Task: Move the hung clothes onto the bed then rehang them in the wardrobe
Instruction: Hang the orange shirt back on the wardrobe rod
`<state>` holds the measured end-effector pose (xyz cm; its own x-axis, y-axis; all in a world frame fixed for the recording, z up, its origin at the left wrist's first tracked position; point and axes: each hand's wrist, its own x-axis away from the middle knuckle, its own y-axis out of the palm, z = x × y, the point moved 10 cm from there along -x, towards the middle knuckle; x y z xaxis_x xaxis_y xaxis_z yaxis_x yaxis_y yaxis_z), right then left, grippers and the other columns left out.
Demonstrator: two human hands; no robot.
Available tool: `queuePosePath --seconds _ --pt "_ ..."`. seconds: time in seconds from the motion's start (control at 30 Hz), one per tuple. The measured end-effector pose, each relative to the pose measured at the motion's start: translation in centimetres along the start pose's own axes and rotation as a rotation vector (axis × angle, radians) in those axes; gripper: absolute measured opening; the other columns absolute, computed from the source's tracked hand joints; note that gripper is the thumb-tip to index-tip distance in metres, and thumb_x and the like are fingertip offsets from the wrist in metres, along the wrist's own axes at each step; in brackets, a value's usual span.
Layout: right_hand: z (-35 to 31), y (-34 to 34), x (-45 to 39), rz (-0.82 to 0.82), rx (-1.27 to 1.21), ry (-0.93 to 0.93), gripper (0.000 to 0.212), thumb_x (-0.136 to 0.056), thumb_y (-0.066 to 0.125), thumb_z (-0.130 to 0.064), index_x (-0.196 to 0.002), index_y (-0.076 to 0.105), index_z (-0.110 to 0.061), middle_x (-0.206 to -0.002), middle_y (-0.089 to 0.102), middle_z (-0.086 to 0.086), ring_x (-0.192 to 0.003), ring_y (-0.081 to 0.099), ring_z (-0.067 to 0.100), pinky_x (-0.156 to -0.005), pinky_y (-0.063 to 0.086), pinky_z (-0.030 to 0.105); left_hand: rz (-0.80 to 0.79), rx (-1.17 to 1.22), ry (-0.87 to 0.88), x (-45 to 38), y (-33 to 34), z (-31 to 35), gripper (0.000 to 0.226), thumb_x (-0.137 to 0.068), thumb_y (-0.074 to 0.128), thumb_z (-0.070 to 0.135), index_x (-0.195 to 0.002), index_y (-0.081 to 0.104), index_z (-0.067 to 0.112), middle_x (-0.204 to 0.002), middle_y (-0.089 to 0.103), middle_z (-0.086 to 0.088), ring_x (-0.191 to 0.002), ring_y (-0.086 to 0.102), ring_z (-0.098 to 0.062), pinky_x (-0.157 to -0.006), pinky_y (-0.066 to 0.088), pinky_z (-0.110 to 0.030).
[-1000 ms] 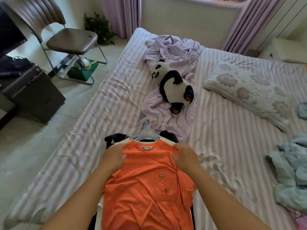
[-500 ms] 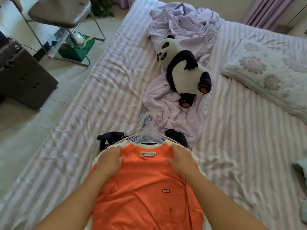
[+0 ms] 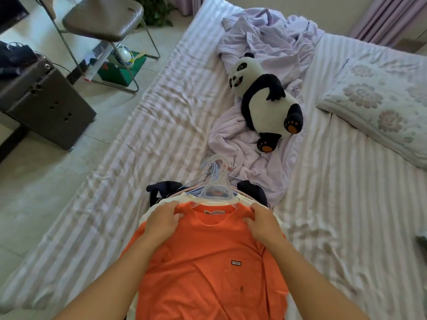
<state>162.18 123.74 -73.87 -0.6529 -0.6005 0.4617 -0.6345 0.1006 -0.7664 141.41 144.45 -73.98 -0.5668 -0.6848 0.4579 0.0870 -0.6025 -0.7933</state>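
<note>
An orange T-shirt tops a pile of hung clothes lying on the striped bed. Its pale plastic hanger sticks out at the collar, above several other hanger hooks. White and dark garments peek out underneath. My left hand grips the shirt's left shoulder. My right hand pinches the right shoulder, bunching the fabric. The wardrobe is out of view.
A plush panda lies on a crumpled lilac sheet beyond the pile. A floral pillow sits at the right. Left of the bed stand a folding chair, a dark cabinet and a green box.
My view has dipped toward the pile. Both hands stayed on the shirt's shoulders and closed on the fabric, pulling the collar back so the hanger's neck shows.
</note>
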Motion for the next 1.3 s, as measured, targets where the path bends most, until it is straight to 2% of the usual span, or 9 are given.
queuePosePath --seconds 0.1,0.2,0.33,0.5,0.67,0.83,0.97,1.13,1.3 --pt "-1.1 -2.0 1.9 0.077 -0.126 -0.037 0.012 -0.088 0.067 -0.026 -0.085 0.056 -0.022 -0.082 0.059 -0.009 -0.082 0.056 0.016 -0.071 0.04 0.033 0.019 0.027 0.035 1.6 -1.7 0.5 0.02 -0.091 0.062 0.03 -0.11 0.063 0.023 -0.114 0.064 0.002 -0.106 0.059 -0.023 -0.084 0.045 -0.036" --pt "-2.0 -4.3 4.5 0.13 -0.193 -0.047 0.008 -0.089 0.066 -0.023 -0.09 0.06 -0.027 -0.083 0.061 -0.012 -0.084 0.058 0.016 -0.077 0.046 0.035 0.043 0.072 0.083 4.4 -3.9 1.9 0.014 -0.092 0.062 0.027 -0.105 0.061 0.023 -0.095 0.059 0.01 -0.097 0.058 -0.019 -0.073 0.039 -0.032" --pt "-3.8 -7.1 8.7 0.164 -0.258 -0.083 0.016 -0.089 0.067 -0.019 -0.083 0.059 -0.031 -0.08 0.06 -0.014 -0.079 0.056 0.009 -0.069 0.039 0.027 0.077 0.193 0.153 8.7 -7.7 3.2 0.005 -0.093 0.061 0.024 -0.094 0.06 0.029 -0.086 0.063 0.011 -0.085 0.06 -0.013 -0.074 0.047 -0.033" --pt "-6.3 -11.3 14.1 0.192 -0.262 -0.115 0.004 -0.091 0.066 -0.022 -0.088 0.065 -0.024 -0.08 0.063 -0.011 -0.076 0.058 0.005 -0.064 0.039 0.017 0.129 0.261 0.21 14.2 -13.0 4.8 0.007 -0.096 0.06 0.027 -0.093 0.065 0.03 -0.084 0.067 0.011 -0.081 0.062 -0.005 -0.073 0.05 -0.027" --pt "-9.2 -15.5 19.4 0.201 -0.246 -0.172 0.01 -0.09 0.066 -0.022 -0.082 0.063 -0.028 -0.078 0.064 -0.01 -0.076 0.06 0.008 -0.068 0.044 0.026 0.165 0.273 0.284 20.1 -17.8 6.2 0.009 -0.093 0.063 0.025 -0.089 0.068 0.032 -0.079 0.069 0.012 -0.076 0.063 -0.001 -0.069 0.048 -0.02" --pt "-12.6 -19.0 24.8 0.189 -0.271 -0.24 0.007 -0.089 0.065 -0.024 -0.082 0.064 -0.025 -0.08 0.067 -0.004 -0.077 0.065 0.014 -0.073 0.055 0.038 0.241 0.3 0.337 26.1 -22.7 6.7 0.008 -0.09 0.068 0.026 -0.087 0.069 0.033 -0.076 0.069 0.014 -0.075 0.063 0.0 -0.071 0.05 -0.025" --pt "-15.1 -21.1 29.3 0.172 -0.275 -0.304 0.011 -0.09 0.065 -0.02 -0.08 0.064 -0.018 -0.072 0.063 -0.002 -0.062 0.059 0.01 -0.055 0.048 0.023 0.343 0.37 0.341 31.3 -25.8 6.8 0.008 -0.091 0.067 0.027 -0.085 0.07 0.032 -0.075 0.068 0.016 -0.073 0.063 0.0 -0.067 0.047 -0.022" --pt "-17.6 -23.4 34.7 0.227 -0.249 -0.445 0.006 -0.091 0.065 -0.021 -0.085 0.066 -0.021 -0.078 0.066 -0.004 -0.074 0.061 0.008 -0.068 0.048 0.025 0.478 0.432 0.326 38.6 -28.5 6.8 0.008 -0.091 0.066 0.027 -0.09 0.071 0.033 -0.075 0.068 0.02 -0.077 0.063 0.003 -0.064 0.041 -0.01" --pt "-19.1 -24.6 39.1 0.218 -0.225 -0.608 0.01 -0.092 0.065 -0.023 -0.084 0.066 -0.03 -0.076 0.063 -0.012 -0.071 0.058 -0.002 -0.063 0.04 0.014 0.599 0.407 0.256 46.0 -29.2 6.4 0.009 -0.093 0.063 0.031 -0.093 0.07 0.036 -0.082 0.069 0.018 -0.08 0.062 -0.001 -0.068 0.043 -0.02"
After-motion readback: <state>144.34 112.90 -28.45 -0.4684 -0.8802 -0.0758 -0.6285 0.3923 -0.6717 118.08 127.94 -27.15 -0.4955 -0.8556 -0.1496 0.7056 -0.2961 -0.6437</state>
